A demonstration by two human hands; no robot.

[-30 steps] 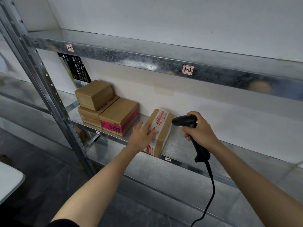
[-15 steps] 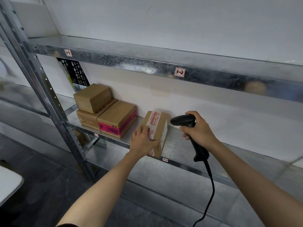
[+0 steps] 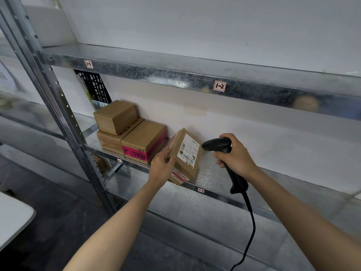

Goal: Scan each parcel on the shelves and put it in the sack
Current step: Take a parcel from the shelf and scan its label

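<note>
Plainly, the left hand [image 3: 161, 168] curls its fingers [image 3: 170, 160] round the seven o'clock corner of the parcel [image 3: 182, 165], tilted on the shelf [image 3: 213, 173]; stiff cardboard, probably light, best held by opposite edges clear of the label [image 3: 189, 151]; at its three o'clock the right hand [image 3: 237, 158] grips the scanner [image 3: 216, 144].

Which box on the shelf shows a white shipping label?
The tilted box gripped by the left hand, nearest the scanner; the three stacked boxes show none.
</note>
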